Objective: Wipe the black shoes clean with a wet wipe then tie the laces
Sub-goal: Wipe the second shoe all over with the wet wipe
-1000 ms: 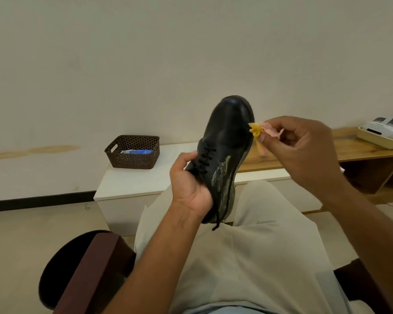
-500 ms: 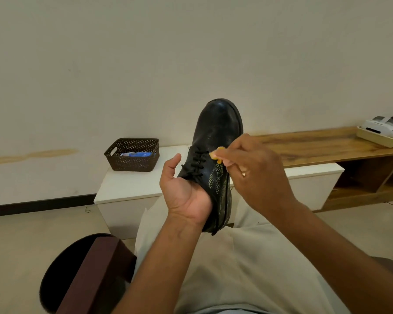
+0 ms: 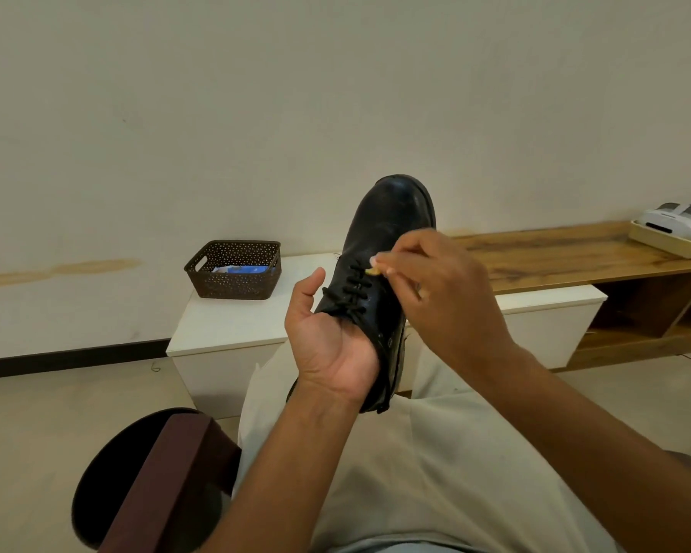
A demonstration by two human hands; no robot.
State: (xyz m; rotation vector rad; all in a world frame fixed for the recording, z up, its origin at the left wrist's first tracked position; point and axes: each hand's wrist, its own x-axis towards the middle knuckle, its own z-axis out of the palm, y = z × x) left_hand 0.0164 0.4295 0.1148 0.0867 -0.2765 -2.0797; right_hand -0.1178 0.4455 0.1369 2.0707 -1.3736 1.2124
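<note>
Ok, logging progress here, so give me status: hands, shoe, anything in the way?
Left hand grips black shoe at heel. Right hand pinches wipe against laces. Laces untied. Nothing blocking.

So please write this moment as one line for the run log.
left hand: holds black leather lace-up shoe at heel, toe up | right hand: pinches small yellowish wipe against black laces | laces: untied

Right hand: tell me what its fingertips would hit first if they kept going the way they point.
The right hand points left and slightly down, pinching a small yellowish wad. It would probably meet the laces of the black shoe first; contact may already exist, depth unclear.
</note>
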